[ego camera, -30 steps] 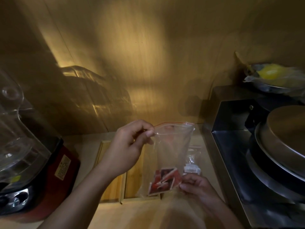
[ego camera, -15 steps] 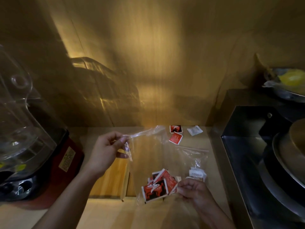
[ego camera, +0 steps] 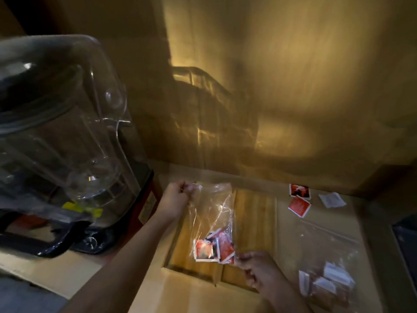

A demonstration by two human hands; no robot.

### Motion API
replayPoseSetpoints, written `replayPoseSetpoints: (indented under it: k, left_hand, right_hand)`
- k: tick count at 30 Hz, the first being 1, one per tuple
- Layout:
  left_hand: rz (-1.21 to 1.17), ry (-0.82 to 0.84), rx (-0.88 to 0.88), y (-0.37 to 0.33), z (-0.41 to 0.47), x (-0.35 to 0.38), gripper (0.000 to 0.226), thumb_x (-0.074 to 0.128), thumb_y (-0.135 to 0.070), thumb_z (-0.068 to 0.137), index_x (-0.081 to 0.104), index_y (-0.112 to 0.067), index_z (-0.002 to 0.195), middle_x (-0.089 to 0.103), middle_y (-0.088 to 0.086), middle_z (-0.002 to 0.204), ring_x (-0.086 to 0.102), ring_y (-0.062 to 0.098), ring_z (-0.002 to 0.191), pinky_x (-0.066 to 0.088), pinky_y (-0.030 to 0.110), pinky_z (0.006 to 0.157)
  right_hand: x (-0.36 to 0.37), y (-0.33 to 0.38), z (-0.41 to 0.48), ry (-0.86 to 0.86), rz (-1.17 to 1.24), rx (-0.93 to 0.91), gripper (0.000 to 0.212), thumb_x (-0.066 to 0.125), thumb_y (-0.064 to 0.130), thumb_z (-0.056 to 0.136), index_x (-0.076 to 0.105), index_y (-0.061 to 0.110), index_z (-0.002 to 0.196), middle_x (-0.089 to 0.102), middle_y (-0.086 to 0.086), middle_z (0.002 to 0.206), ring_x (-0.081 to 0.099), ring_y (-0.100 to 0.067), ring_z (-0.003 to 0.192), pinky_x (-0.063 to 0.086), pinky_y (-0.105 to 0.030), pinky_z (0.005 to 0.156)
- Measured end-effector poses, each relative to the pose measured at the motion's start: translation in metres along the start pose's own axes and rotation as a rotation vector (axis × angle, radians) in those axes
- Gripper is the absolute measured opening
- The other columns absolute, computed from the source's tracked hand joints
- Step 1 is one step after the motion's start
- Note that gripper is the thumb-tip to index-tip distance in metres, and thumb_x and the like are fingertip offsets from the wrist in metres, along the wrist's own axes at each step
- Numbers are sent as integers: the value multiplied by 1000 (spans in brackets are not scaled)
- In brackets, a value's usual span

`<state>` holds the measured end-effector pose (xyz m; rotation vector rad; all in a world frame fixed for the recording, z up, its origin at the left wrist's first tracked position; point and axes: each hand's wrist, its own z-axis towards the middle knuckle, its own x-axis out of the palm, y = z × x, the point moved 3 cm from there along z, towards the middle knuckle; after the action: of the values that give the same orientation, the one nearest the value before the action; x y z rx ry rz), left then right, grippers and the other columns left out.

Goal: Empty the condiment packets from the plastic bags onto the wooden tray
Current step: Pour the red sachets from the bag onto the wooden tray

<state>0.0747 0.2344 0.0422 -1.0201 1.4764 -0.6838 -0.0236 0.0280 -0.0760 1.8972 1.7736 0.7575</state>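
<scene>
A clear plastic bag (ego camera: 211, 211) hangs stretched over the wooden tray (ego camera: 255, 222). My left hand (ego camera: 177, 198) pinches its top edge at the tray's far left corner. My right hand (ego camera: 259, 271) grips its lower corner near the tray's front edge. Several red and white condiment packets (ego camera: 213, 247) sit bunched inside the bag's bottom. A second clear bag (ego camera: 327, 265) with white packets (ego camera: 331, 282) lies on the counter to the right of the tray.
A blender with a clear jar (ego camera: 58, 136) and dark red base stands close at the left. Two red packets (ego camera: 299, 199) and one white packet (ego camera: 332, 199) lie loose on the counter beyond the tray. A dark metal appliance (ego camera: 406, 240) borders the right edge.
Both hands carried the bag left and down over the wooden tray. My left hand dropped lower. The view swung left, so the blender looms larger and the metal appliance has slid out.
</scene>
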Motion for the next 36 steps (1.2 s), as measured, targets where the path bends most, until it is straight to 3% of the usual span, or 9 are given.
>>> replayPoseSetpoints:
  k: [4,8,12,18,20,25,30,33,36]
  left_hand:
    - [0,69,-60,23,38,8,26,47,-7,94,55,-18,71,57,0,70,52,12,67,41,23,59]
    - [-74,97,-162,51,68,17,21,47,-1,90,58,-9,74,66,16,78,61,24,71,50,34,65]
    - [-48,107,-196,73,89,24,31,46,0,89,51,-22,67,60,3,71,59,24,70,49,35,63]
    - [-128,39,-236,92,76,25,31,49,1,83,49,-30,78,60,8,77,56,19,59,46,31,49]
    - [-177,60,-283,94,62,24,23,54,-4,80,53,-27,84,63,12,84,59,24,67,49,37,57]
    - [-56,206,-344,103,23,22,6,63,-23,84,59,-20,85,68,8,96,65,25,93,52,41,87]
    - [267,345,-326,123,-9,20,14,63,-16,85,59,-14,98,68,13,107,63,24,99,48,31,80]
    - [405,450,-204,135,-21,25,47,68,-8,76,50,-15,119,63,8,117,61,21,104,51,32,85]
    - [592,315,-138,134,-28,27,42,58,-21,84,46,-25,124,65,0,116,63,21,105,53,34,86]
  right_hand:
    - [20,7,15,-56,63,59,19,62,-13,76,58,2,65,42,-10,50,29,-9,30,17,-7,31]
    - [30,8,28,-141,32,87,23,57,-13,79,58,4,63,44,-8,48,29,-8,30,17,-8,29]
    - [35,9,34,-226,-35,80,31,62,-10,79,57,7,54,44,-6,40,30,-7,24,20,-7,28]
    - [37,7,25,-183,41,139,25,58,-14,78,60,6,62,49,-1,37,30,-7,26,18,-8,30]
    - [38,8,21,-166,43,154,26,56,-14,79,58,6,63,46,1,35,27,-5,25,15,-7,30]
    - [39,8,17,-154,90,177,22,54,-15,79,55,5,69,39,4,30,25,-4,25,14,-5,31]
    - [39,7,20,-152,146,155,23,49,-19,79,55,0,67,40,1,31,24,-4,25,16,-6,29]
    - [40,7,20,-158,164,162,22,48,-19,80,55,0,69,45,-6,45,26,-3,24,16,-6,29]
    - [40,6,21,-169,160,174,23,50,-17,81,54,2,69,42,-8,52,26,-3,25,15,-7,29]
